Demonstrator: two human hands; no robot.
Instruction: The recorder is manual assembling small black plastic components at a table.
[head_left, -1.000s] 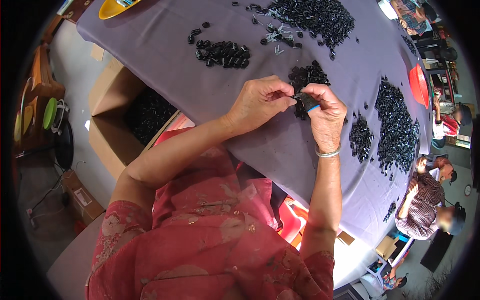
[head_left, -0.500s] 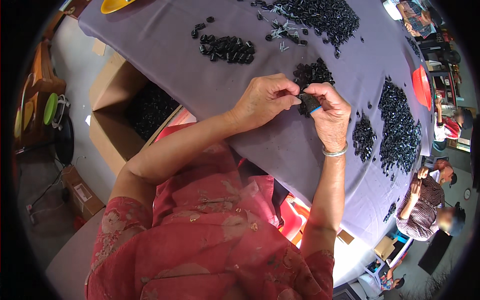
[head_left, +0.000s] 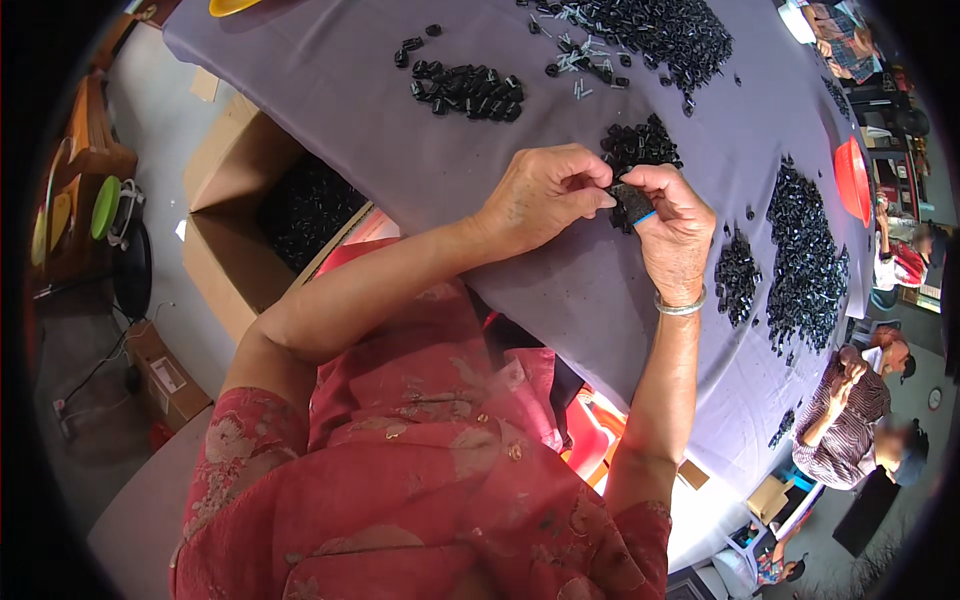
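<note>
My left hand is closed in a pinch, its thumb and forefinger meeting beside my right hand; what sits between the tips is too small to make out. A dark, rough-looking flat piece with a blue edge is gripped between the thumb and fingers of my right hand, which wears a bangle at the wrist. The two sets of fingertips almost touch over the table. Just beyond them lies a heap of small black parts, partly hidden by my fingers.
A grey-purple cloth covers the table. On it lie a black cluster, a large far heap with silver pins, and right-hand heaps. A cardboard box of black parts stands left; a red bowl and people are right.
The whole view has shifted slightly, so table and hands appear a little further right. Both hands keep their grips close together. At the right, a seated person's hands have moved a little.
</note>
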